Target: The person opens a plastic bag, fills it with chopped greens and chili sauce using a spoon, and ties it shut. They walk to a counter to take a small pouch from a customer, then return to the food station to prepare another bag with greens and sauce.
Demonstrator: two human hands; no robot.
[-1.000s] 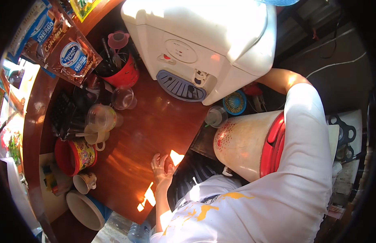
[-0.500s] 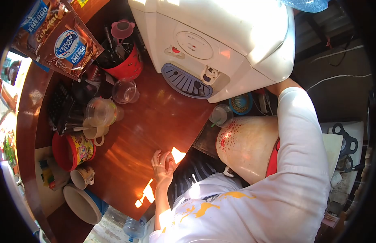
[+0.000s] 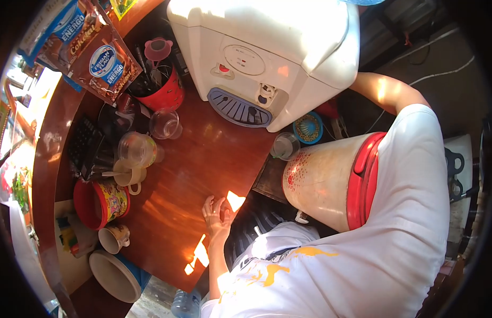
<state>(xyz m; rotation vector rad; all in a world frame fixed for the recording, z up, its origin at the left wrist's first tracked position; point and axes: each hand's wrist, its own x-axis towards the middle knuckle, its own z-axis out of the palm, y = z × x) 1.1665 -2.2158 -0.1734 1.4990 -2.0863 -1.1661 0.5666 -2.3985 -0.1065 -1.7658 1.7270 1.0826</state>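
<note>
My left hand rests palm up near the edge of the brown wooden table, its fingers loosely curled and apart, holding nothing. My right arm reaches behind the white water dispenser; the forearm shows at its side, but the hand is hidden behind it. Below that arm stands a large cream bucket with a red lid. Beside the dispenser are a clear plastic cup and a blue round basket.
Along the table's left side stand a red utensil holder, clear cups, a cream mug, a red tub, a patterned mug and a white container. Drink sachets hang above. Loose white cables run behind the dispenser.
My right elbow has swung outward, showing more forearm beside the dispenser and uncovering more of the red lid. The view has shifted slightly. My left hand stays in nearly the same place.
</note>
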